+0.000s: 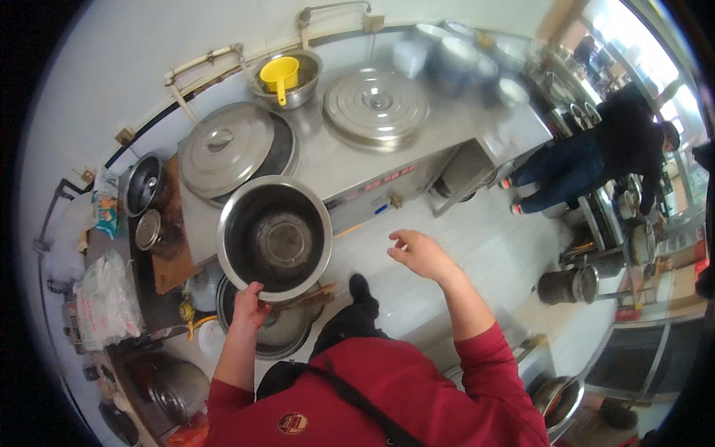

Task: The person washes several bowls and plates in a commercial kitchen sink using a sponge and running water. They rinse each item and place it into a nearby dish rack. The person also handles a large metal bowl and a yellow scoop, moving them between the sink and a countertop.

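My left hand (251, 308) grips the near rim of a deep, round metal basin (284, 237); no food or liquid shows in it. The basin is held in front of the steel counter's left part, its far edge overlapping the view of a large pot with a metal lid (230, 144) set askew. My right hand (420, 252) is raised over the floor, away from the basin, fingers apart and holding nothing. Farther back on the counter are a round metal lid (376, 106) and a steel bowl (309, 89) with a yellow plastic dipper (280, 75) in it.
Stacked bowls (459, 53) stand at the counter's far right. A person (620, 145) in dark clothes is at the stoves on the right. Plastic bags (111, 299), a wok (146, 183) and a gas bottle (202, 288) are at left. A large lidded pot (282, 335) sits low beneath the basin.
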`<action>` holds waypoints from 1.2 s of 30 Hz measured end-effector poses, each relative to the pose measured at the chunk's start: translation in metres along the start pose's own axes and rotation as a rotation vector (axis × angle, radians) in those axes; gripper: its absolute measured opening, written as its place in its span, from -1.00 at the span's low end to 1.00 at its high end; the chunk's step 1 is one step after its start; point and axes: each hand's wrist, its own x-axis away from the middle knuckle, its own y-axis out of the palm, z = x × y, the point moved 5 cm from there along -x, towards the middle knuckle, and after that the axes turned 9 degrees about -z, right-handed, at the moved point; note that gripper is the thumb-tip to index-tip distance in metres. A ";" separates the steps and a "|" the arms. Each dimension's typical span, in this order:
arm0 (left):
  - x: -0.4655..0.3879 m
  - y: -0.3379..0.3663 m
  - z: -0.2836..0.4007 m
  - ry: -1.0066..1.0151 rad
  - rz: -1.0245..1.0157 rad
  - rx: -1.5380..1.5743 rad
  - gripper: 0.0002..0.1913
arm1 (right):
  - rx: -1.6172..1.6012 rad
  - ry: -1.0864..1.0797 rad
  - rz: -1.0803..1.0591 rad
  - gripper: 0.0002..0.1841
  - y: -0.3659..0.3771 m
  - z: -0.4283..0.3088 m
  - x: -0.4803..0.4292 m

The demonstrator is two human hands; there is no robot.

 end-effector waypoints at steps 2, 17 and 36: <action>-0.035 0.042 0.012 -0.027 -0.049 0.003 -0.91 | 0.052 0.058 -0.040 -0.51 -0.020 0.029 -0.022; -0.083 0.160 0.031 -0.047 0.087 0.182 -0.90 | 0.244 0.078 0.070 -0.53 -0.202 0.134 -0.329; 0.096 0.200 -0.074 0.172 0.945 0.839 -0.89 | 0.626 -0.232 -0.169 -0.56 -0.187 0.070 -0.548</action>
